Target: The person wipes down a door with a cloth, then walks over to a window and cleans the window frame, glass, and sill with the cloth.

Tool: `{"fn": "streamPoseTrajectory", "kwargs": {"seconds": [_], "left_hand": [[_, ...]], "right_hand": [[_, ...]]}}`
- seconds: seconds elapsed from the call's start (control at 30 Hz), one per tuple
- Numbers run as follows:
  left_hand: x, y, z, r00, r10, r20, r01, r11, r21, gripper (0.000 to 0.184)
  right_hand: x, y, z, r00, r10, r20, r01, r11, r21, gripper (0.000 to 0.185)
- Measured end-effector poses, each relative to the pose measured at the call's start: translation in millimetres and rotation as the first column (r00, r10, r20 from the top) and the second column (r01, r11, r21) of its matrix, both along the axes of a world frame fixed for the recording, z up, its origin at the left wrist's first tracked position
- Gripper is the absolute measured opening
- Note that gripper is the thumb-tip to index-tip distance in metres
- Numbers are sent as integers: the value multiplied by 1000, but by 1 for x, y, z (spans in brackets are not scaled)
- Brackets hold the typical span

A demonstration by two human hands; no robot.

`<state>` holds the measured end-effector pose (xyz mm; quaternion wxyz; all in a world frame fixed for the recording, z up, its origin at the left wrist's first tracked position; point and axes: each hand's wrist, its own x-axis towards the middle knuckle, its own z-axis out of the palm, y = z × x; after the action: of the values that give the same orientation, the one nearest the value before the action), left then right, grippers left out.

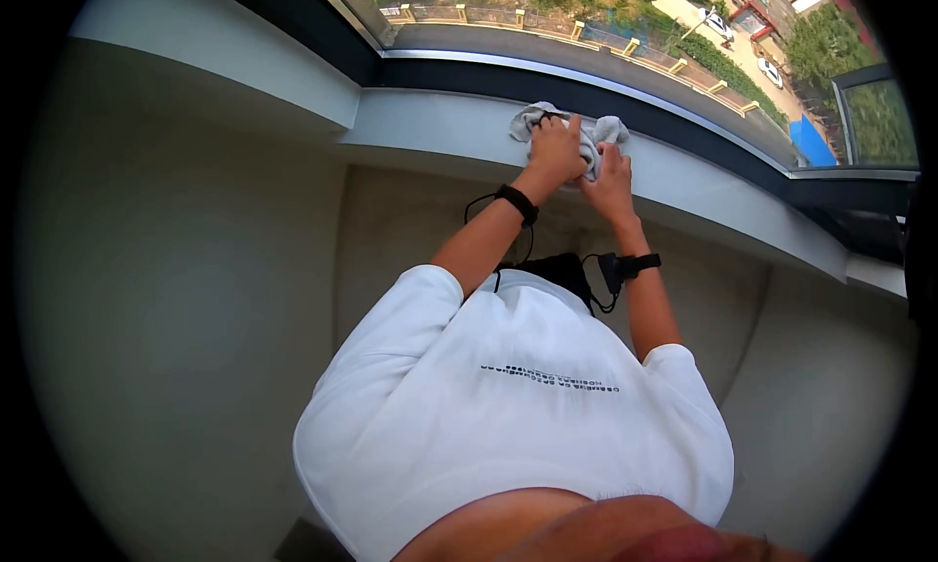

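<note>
A crumpled light grey cloth [612, 130] lies on the white window sill [430, 118], close against the dark window frame. On the cloth's left part is my left hand [557, 150], its fingers bent and pressed into the fabric. My right hand [613, 183] grips the cloth's right part from the near side, with the fingers curled. The two hands are side by side, nearly touching. Part of the cloth is hidden under them. Each wrist wears a black band with a cable.
Behind the sill runs the dark window frame [469, 76], with a glass pane beyond it. An open window sash [879, 117] stands at the far right. Outside are a fence, trees and parked cars. A pale wall [195, 269] is below the sill.
</note>
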<state>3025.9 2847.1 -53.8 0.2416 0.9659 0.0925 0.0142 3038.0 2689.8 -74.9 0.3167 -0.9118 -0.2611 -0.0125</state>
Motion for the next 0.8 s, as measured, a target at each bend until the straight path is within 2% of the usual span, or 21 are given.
{"fn": "streamPoseTrajectory", "kwargs": {"seconds": [0.07, 0.1, 0.2, 0.23, 0.33, 0.4, 0.43, 0.47, 0.53, 0.6, 0.7, 0.8], "left_hand": [[-10, 15, -19, 984, 111, 138, -76, 968, -239, 61], [-15, 21, -18, 981, 169, 99, -131, 942, -310, 61], [-23, 42, -44, 908, 297, 296, -240, 947, -213, 62], [-24, 53, -46, 914, 308, 264, -248, 940, -235, 63], [-27, 81, -54, 842, 370, 393, -254, 914, -315, 68], [-24, 98, -53, 830, 387, 401, -287, 914, -288, 73], [-20, 107, -50, 872, 352, 340, -284, 930, -235, 80], [-14, 113, -48, 889, 268, 372, -230, 963, -143, 79], [2, 111, -33, 955, 165, 247, -157, 986, -52, 80], [10, 98, -18, 971, 180, 160, -188, 981, 37, 79], [22, 61, -26, 983, 139, 121, -156, 978, 140, 79], [41, 5, -35, 980, 65, 190, -103, 975, 197, 77]], "right_hand": [[9, 11, -6, 998, 22, 53, -20, 1000, -21, 55], [16, 20, -10, 997, 42, 62, -42, 999, -6, 54], [18, 56, -19, 990, 99, 101, -105, 993, 47, 54], [16, 67, -19, 987, 112, 114, -120, 990, 74, 55], [11, 88, -8, 984, 166, 66, -176, 968, 177, 59], [6, 94, 3, 981, 195, -19, -184, 953, 240, 61], [5, 94, 8, 976, 207, -70, -183, 948, 261, 61], [7, 91, 11, 968, 224, -114, -185, 942, 281, 62], [13, 83, -3, 974, 211, -86, -181, 944, 276, 66], [7, 77, -4, 976, 184, -113, -149, 952, 269, 69], [-4, 57, -7, 989, 45, -140, -9, 969, 246, 68], [-11, 21, -5, 980, -141, -137, 170, 958, 231, 65]]}}
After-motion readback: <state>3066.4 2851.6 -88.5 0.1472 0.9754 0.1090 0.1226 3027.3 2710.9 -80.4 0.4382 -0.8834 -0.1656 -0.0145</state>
